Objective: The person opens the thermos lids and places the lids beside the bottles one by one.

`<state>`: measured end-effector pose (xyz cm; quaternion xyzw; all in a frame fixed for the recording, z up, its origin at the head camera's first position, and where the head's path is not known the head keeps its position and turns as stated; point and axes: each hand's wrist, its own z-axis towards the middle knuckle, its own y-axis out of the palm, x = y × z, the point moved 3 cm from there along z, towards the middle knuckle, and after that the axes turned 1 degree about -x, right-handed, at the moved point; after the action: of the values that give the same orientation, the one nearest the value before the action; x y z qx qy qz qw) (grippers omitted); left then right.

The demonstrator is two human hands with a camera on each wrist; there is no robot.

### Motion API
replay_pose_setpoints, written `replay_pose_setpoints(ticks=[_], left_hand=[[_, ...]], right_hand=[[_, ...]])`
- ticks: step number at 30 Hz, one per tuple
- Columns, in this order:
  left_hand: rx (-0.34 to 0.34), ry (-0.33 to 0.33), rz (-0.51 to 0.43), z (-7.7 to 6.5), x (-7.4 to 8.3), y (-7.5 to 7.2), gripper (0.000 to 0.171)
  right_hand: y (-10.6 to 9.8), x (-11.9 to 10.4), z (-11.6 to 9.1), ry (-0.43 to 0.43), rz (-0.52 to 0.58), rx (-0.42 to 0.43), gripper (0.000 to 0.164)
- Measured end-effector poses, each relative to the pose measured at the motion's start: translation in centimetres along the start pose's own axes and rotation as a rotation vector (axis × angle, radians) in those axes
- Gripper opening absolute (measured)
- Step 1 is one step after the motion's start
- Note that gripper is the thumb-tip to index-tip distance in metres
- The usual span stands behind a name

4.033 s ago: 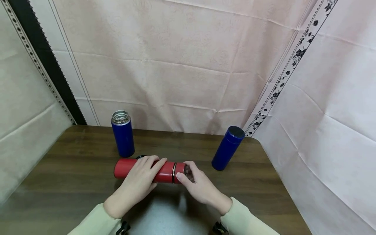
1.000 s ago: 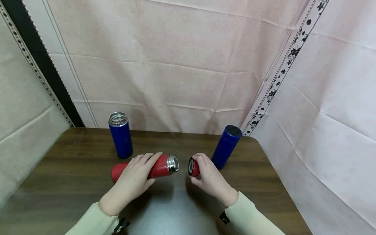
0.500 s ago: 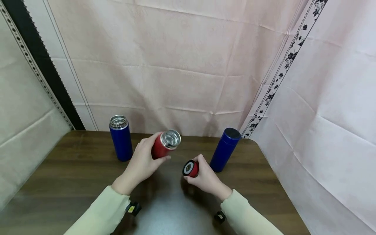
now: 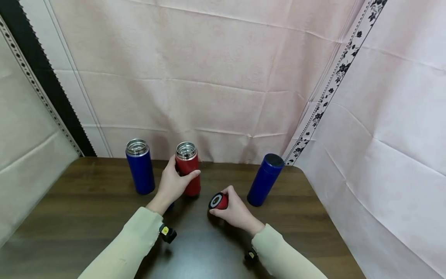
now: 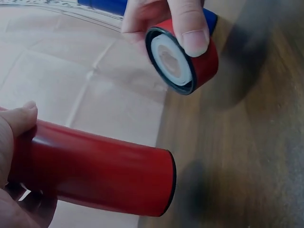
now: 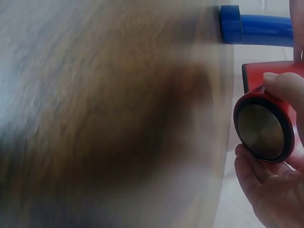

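My left hand (image 4: 173, 185) grips a red thermos bottle (image 4: 189, 167) near its upper part. The bottle stands upright, its steel mouth uncovered; whether its base touches the table I cannot tell. Between the thumb and fingers of my right hand (image 4: 238, 212) is the bottle's red cap (image 4: 223, 201), apart from the bottle. Its underside with a pale ring shows in the left wrist view (image 5: 171, 61), and its round metallic top (image 6: 262, 132) faces the right wrist camera.
An uncapped blue thermos bottle (image 4: 141, 172) stands left of the red one. A capped blue thermos bottle (image 4: 265, 180) stands to the right. A small blue piece (image 4: 171, 206) shows partly behind my left wrist. Cloth hangs behind the wooden table (image 4: 104, 217).
The cap came off the red bottle, which lay sideways. My left hand turned the bottle upright and moved it back beside the left blue bottle. My right hand shifted slightly left with the cap.
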<state>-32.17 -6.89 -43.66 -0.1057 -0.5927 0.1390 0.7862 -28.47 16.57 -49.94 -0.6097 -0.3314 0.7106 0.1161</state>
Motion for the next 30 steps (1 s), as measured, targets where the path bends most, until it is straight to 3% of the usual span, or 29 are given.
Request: replay_pose_setpoints(ticks=[14, 24, 30], left_hand=[[-0.013, -0.032, 0.036, 2.0, -2.0, 1.2, 0.088], [-0.152, -0.016, 0.095, 3.5, -2.3, 1.4, 0.087], [-0.165, -0.041, 0.079, 4.4, -3.5, 1.1, 0.088]], right_hand=[[1.3, 1.0, 2.0, 0.061, 0.005, 0.006, 0.062], [2.1, 0.2, 2.8, 0.066, -0.005, -0.007, 0.062], [2.4, -0.5, 3.6, 0.035, -0.107, -0.051, 0.066]])
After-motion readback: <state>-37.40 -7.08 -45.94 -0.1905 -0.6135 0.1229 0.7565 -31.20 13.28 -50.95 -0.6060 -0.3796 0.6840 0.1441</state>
